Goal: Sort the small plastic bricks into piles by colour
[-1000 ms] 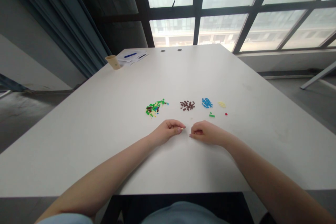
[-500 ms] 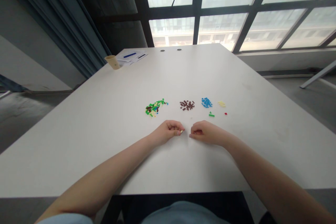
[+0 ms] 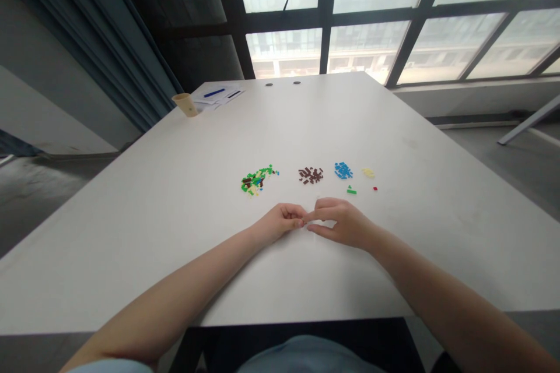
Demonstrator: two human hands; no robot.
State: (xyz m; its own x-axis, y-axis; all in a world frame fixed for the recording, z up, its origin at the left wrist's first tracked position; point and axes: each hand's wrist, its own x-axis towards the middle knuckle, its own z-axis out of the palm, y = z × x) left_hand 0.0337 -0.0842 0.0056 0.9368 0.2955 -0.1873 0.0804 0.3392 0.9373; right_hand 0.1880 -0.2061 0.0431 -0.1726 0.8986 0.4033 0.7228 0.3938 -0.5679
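Note:
My left hand (image 3: 283, 220) is closed in a pinch just above the white table. A small pale yellow brick showed in that pinch a moment ago; the fingertips now mostly hide it. Reaching in from the right, my right hand (image 3: 341, 221) has its thumb and index finger apart, and the index tip meets the left fingertips. Beyond the hands lie a mixed pile of green, yellow, brown and blue bricks (image 3: 254, 180), a group of brown bricks (image 3: 311, 175) and a group of blue bricks (image 3: 343, 171).
Farther right are a few yellow bricks (image 3: 368, 173), green bricks (image 3: 352, 191) and one red brick (image 3: 375, 189). A paper cup (image 3: 186, 106) stands at the table's far left, beside papers with a blue pen (image 3: 214, 93). Windows rise behind the table (image 3: 306, 122).
My right hand has moved left to my left hand, and its thumb and index finger have spread apart. The yellow piece in my left pinch has become hidden.

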